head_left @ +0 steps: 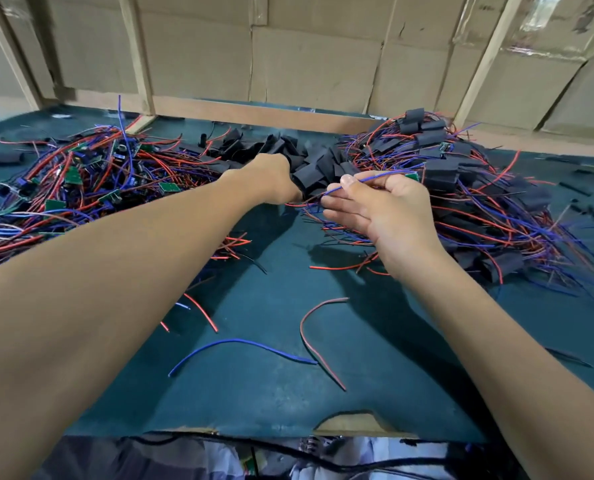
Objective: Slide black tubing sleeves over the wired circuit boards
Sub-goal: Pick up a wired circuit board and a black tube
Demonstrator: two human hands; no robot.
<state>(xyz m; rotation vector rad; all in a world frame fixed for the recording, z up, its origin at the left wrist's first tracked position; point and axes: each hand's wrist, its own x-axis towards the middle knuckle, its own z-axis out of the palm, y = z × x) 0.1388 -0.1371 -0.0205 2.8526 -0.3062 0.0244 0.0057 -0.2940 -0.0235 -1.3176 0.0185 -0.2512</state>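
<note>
My left hand (275, 180) reaches into the heap of loose black tubing sleeves (290, 150) at the middle back and grips one black sleeve (309, 180); its fingers are hidden behind the knuckles. My right hand (380, 202) holds a small green circuit board (411, 176) by its blue wire (365, 181), pinched between thumb and fingers, just right of the sleeve. A pile of bare wired boards (74, 181) lies at the left. Boards with black sleeves on them (462, 188) are heaped at the right.
The work surface is a dark green mat (271, 386). Loose blue (240, 344) and red (318, 344) wire pieces lie on it in front. A cardboard wall with wooden battens (254, 114) closes the back. Scraps of black tube (586, 209) lie at the far right.
</note>
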